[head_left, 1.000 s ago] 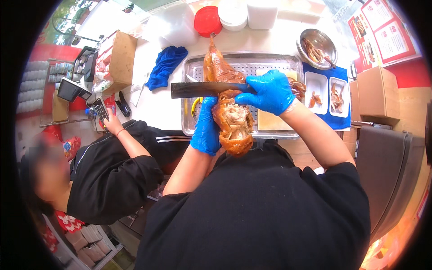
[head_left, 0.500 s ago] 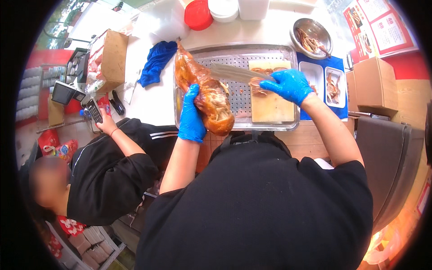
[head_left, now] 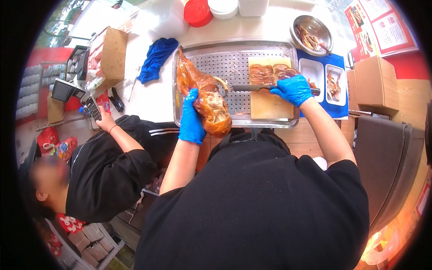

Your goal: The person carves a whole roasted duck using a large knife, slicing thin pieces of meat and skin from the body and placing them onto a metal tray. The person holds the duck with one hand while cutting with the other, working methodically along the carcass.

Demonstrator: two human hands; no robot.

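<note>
My left hand (head_left: 191,119), in a blue glove, is wrapped round a glossy brown roast duck (head_left: 215,112). The duck slants over the left side of a perforated metal tray (head_left: 220,58), neck toward the far side, with pale meat laid bare at the near end. My right hand (head_left: 294,90), also blue-gloved, is closed on a knife (head_left: 250,88), whose blade points left, nearly level, over a yellowish cutting board (head_left: 270,108). Sliced meat (head_left: 261,74) lies in rows on the far part of the board, just beyond the blade.
White trays (head_left: 311,72) on a blue cloth and a steel bowl (head_left: 310,38) of meat scraps stand at the right. A crumpled blue cloth (head_left: 155,60) lies left of the tray. Another person (head_left: 112,166) sits close on my left, holding a keypad device (head_left: 93,108). Cardboard boxes flank the counter.
The knife has come toward me and turned from slanting to nearly level. Meat that was beside the blade is now off it. My left hand keeps its hold on the duck, which has shifted slightly.
</note>
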